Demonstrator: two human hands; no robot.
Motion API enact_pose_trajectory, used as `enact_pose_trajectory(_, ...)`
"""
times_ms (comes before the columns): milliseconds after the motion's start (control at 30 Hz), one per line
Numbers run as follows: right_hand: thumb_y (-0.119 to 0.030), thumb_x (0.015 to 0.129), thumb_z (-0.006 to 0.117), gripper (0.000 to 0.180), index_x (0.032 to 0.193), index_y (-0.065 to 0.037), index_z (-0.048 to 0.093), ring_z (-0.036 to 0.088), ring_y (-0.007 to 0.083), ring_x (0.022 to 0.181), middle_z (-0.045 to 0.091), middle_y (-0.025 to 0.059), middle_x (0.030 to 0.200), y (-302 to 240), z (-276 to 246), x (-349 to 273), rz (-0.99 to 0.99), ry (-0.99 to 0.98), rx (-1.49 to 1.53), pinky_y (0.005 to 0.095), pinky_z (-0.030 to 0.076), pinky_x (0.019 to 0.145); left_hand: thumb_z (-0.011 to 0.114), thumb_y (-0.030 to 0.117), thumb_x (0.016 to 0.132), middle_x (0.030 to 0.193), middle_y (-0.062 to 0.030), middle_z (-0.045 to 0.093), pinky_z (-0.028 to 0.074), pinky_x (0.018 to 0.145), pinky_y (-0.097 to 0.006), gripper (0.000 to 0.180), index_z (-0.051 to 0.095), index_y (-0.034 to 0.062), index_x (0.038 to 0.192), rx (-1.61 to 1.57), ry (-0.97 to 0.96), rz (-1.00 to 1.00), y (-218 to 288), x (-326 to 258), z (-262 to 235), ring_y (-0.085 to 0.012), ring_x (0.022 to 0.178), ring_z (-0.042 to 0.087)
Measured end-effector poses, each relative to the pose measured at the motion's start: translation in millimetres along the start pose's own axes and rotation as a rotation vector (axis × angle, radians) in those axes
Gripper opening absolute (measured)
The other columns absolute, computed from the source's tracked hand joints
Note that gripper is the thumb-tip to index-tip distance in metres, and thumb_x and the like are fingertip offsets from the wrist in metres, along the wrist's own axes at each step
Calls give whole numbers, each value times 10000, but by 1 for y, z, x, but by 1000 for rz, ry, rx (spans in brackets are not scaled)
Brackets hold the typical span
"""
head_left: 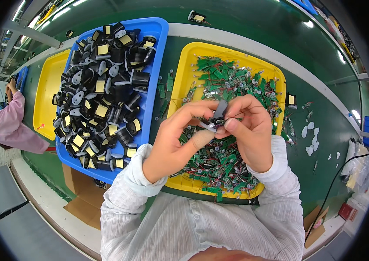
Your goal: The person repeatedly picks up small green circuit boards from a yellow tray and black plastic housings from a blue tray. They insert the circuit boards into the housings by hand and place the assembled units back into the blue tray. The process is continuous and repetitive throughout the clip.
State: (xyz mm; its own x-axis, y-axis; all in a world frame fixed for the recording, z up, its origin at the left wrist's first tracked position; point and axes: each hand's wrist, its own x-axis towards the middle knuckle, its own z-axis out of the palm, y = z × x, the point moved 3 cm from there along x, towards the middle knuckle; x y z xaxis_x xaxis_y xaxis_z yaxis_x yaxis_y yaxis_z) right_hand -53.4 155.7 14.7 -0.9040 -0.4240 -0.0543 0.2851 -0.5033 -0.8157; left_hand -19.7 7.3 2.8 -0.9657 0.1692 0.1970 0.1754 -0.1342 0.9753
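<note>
Over the yellow tray, both hands meet at a small black plastic housing [221, 109] with a grey part at its lower side. My left hand [176, 141] grips the housing from the left, thumb below and fingers behind. At its right edge, my right hand [254, 135] closes thumb and fingertips against it; thin dark and reddish wires show near those fingertips. The fingers cover much of the housing. Beneath the hands, the yellow tray [183, 58] holds a heap of small green circuit boards [225, 71] with wires and clear round parts.
To the left, a blue tray [160, 39] is piled with black housings [121, 93] bearing cream pads and grey parts. Beyond it lies another yellow tray [47, 91]. White pieces [310, 150] and loose boards lie at right. A person in a pink sleeve [12, 117] works at far left.
</note>
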Motion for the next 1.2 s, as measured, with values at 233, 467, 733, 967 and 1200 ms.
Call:
enact_pose_trajectory(233, 41, 753, 658, 184, 843, -2, 502, 610, 141, 719, 587, 68, 765, 2, 2, -7, -113, 32, -166, 266, 526, 636, 624, 39, 786, 1140, -147, 533, 465, 830, -318, 274, 531, -2, 1040, -77, 98, -9, 8, 0, -1, -204, 1009, 555)
enact_pose_trajectory(467, 20, 766, 651, 164, 825, -7, 501, 613, 136, 687, 590, 72, 767, 3, 2, -5, -55, 53, -92, 261, 536, 627, 694, 43, 725, 1097, -139, 555, 445, 857, -325, 284, 575, -8, 978, 92, 147, 131, 8, 2, -7, -223, 1011, 548)
enact_pose_trajectory(733, 12, 780, 641, 150, 817, -5, 497, 612, 129, 672, 587, 68, 751, 1, 3, -4, -22, 87, -64, 255, 542, 618, 730, 70, 696, 1080, -140, 568, 454, 832, -314, 305, 588, -11, 954, 124, 163, 116, 10, 0, -5, -221, 987, 559)
enact_pose_trajectory(967, 20, 778, 641, 160, 813, -5, 487, 603, 122, 687, 575, 63, 762, 4, 2, -5, -20, 66, -83, 250, 544, 611, 733, 104, 692, 1014, -145, 599, 460, 806, -326, 284, 598, 0, 918, 312, 189, 223, 14, 1, -5, -259, 947, 579)
enact_pose_trajectory(1200, 33, 768, 642, 165, 809, -3, 486, 596, 113, 691, 564, 57, 767, 3, 4, -5, -3, 63, -105, 253, 552, 615, 730, 88, 687, 1001, -138, 604, 463, 802, -335, 253, 596, 4, 884, 324, 181, 233, 15, 1, -4, -267, 937, 585)
